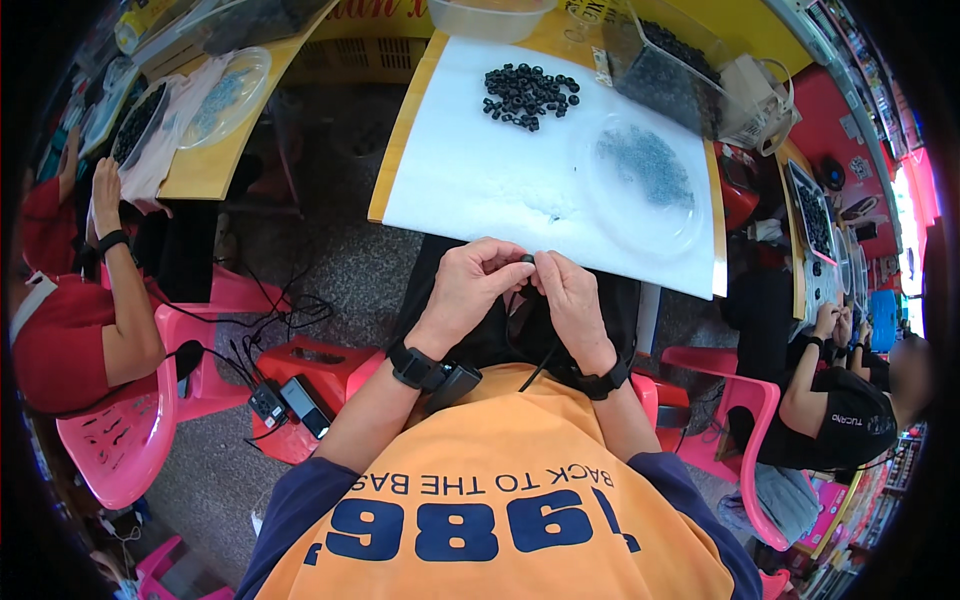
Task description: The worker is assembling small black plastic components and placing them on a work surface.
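A seated person in an orange shirt brings both hands together just off the near edge of the counter (405,130), above the lap. The left hand (475,285) and right hand (570,295) meet fingertip to fingertip, and a small black ring (527,259) sits pinched between them, the fingers of each hand closed tight around it with only its top edge showing. A thin black cord (540,368) hangs below the right wrist. On the white sheet (480,180) covering the counter, a pile of black rings (528,95) lies at the far side, well apart from the hands. To the right of the pile rests a clear round dish (640,180) holding tiny dark pieces.
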### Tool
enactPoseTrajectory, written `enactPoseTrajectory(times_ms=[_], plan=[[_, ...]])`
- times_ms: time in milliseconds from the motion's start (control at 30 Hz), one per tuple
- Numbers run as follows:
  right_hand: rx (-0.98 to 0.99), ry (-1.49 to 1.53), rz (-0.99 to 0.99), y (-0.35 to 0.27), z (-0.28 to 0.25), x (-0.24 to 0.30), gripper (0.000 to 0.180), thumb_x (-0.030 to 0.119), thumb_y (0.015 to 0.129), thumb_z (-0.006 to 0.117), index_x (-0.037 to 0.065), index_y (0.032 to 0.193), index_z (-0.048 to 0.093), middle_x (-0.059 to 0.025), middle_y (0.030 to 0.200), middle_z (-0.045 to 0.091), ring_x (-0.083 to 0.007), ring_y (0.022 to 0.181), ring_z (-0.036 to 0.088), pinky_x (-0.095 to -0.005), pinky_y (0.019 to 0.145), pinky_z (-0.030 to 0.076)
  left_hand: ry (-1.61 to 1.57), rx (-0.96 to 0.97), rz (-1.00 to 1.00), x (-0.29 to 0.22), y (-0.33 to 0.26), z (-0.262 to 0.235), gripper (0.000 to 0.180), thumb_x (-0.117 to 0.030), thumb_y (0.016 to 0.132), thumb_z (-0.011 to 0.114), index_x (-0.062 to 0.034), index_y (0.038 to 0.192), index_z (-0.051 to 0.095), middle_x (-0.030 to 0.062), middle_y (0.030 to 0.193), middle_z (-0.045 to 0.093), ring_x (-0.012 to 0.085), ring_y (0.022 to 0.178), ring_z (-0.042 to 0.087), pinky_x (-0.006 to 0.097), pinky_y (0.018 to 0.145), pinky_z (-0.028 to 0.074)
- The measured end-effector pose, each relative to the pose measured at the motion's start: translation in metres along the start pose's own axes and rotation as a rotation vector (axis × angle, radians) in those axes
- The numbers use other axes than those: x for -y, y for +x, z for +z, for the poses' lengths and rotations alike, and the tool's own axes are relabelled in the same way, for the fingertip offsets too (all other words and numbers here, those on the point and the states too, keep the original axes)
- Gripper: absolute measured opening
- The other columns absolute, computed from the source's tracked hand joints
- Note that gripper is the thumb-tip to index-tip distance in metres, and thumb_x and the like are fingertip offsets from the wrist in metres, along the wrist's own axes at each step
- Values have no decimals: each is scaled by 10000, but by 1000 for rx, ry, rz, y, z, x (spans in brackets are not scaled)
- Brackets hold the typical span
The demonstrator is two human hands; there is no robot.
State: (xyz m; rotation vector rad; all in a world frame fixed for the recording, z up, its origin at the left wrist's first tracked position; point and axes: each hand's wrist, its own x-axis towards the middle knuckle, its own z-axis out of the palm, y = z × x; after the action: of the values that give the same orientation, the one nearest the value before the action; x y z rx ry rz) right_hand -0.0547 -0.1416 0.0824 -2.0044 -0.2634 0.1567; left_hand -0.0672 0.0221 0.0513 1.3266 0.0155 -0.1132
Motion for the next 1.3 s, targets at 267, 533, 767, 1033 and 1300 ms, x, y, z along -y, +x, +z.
enactPoseTrajectory(times_ms=[267,533,767,1033,1300], plan=[[-108,-174,-175,2,4,-13,255,199,1022,534,-11,941,654,-142,753,616,-257,662,602,-343,622,474,-92,-20,-1,-1,2,1,175,-39,914,680,50,1065,684,90,892,723,120,787,685,241,737,566],[-6,444,-63,3,-6,-11,230,73,954,650,-7,1169,656,-20,986,612,-79,708,593,-217,634,493,-317,60,-105,0,2,-6,192,-61,937,666,35,1103,667,70,937,701,118,796,674,241,725,562],[16,446,-69,0,-4,0,166,21,946,638,-15,1105,665,-31,895,625,-71,607,609,-189,515,475,-503,175,-171,4,1,-6,208,-68,960,636,41,1135,661,77,962,699,118,820,666,244,756,562],[-106,189,-239,5,0,-9,106,24,937,639,-18,1017,695,-41,904,641,-87,723,613,-213,630,480,-441,142,-122,12,3,-4,237,-57,973,607,52,1180,646,85,990,697,127,851,660,249,775,556],[-41,431,-84,8,0,-12,115,48,951,633,-3,1022,707,-8,886,628,-73,772,569,-210,692,460,-420,92,-69,9,3,-1,224,-42,960,621,56,1160,646,86,981,694,135,837,664,250,769,554]])
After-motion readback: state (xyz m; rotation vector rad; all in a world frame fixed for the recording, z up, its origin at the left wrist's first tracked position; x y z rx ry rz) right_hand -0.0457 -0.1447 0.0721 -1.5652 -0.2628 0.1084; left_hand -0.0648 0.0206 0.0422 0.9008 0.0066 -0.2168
